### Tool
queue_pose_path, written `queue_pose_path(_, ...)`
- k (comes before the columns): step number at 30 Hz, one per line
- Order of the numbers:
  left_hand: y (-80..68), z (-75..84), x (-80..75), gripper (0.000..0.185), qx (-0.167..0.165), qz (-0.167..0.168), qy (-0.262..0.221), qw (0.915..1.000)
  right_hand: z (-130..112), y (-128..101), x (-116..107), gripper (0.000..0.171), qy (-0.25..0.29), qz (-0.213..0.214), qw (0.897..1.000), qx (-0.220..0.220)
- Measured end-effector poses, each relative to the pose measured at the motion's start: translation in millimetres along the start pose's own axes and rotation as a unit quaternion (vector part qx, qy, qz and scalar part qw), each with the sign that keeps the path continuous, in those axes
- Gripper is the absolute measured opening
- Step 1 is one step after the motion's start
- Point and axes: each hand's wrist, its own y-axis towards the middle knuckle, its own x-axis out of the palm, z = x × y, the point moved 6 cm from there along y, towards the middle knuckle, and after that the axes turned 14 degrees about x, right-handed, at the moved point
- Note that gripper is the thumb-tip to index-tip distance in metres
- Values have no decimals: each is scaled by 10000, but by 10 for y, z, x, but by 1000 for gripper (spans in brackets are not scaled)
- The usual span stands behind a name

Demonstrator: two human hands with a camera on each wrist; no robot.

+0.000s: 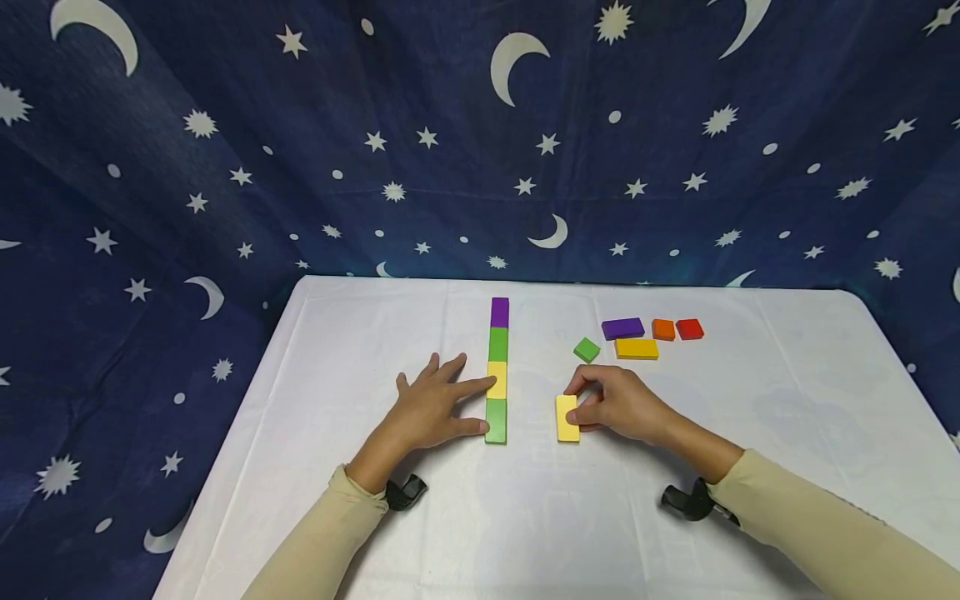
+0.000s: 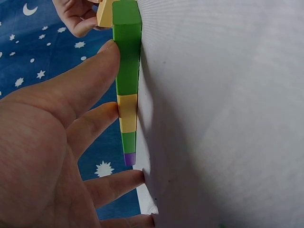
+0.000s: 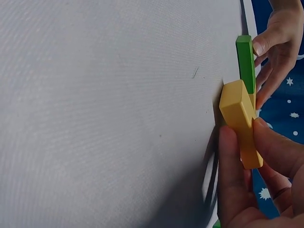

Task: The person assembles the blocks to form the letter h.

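Note:
A straight row of blocks runs away from me on the white table: a near green block (image 1: 497,417), a yellow block (image 1: 498,369), a second green block (image 1: 498,344) and a purple block (image 1: 499,312) at the far end. My left hand (image 1: 423,414) lies along the row's left side, fingers spread. Its thumb touches the near green block (image 2: 128,61) and its index finger the yellow one. To the right of the row, my right hand (image 1: 628,403) pinches another yellow block (image 3: 236,102) between thumb and fingers, apart from the row.
Loose blocks lie at the back right: a small green block (image 1: 587,350), a purple block (image 1: 623,329), a darker yellow block (image 1: 636,349), an orange block (image 1: 663,330) and a red block (image 1: 690,329). A dark blue starry cloth (image 1: 450,208) hangs behind the table (image 1: 337,333).

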Motion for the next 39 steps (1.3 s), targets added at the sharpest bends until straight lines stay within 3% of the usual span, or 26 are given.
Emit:
queue_pose_path(14,3,3,-2,68,-30,-8,-52,10000,1,-9,-48,23,-711,344,9968,-99)
queue_pose_path(28,2,-1,12,68,-35,-3,-80,10000,63,-25,-125,22,-1000,232,9945,-222)
queue_pose_path(39,7,-2,12,69,-68,-27,-62,10000,97,-26,-155,23,-1098,190,9938,19)
